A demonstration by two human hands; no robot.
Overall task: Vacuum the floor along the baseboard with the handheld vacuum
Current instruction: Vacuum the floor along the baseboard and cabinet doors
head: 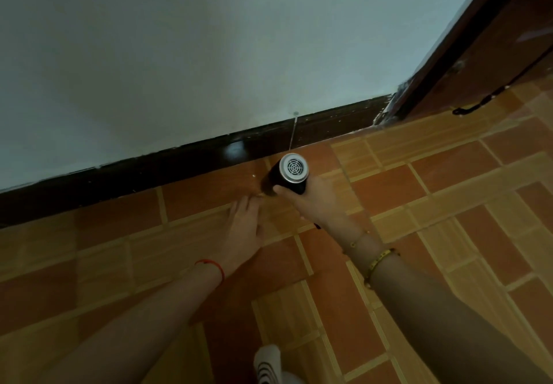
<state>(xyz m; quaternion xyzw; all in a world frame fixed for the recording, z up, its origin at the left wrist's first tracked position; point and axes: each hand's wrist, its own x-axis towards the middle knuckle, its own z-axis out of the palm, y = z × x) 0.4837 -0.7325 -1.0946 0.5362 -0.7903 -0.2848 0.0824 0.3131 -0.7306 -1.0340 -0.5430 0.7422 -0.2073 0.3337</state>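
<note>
Near the dark baseboard [179, 168], the right hand [311, 201] grips the black vacuum [288, 174], nose down on the tiled floor [449, 174]; its tip is hidden. The left hand [245, 228] lies open, flat on the tiles.

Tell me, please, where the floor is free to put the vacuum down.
Free: tiles between the right hand and the door frame, and left of the left hand below the baseboard. Crowded: around the handheld vacuum, both hands close together.

Dim, cool light, glare spot on the glossy baseboard [236, 149] (soft overall), wide-angle bending at the edges
</note>
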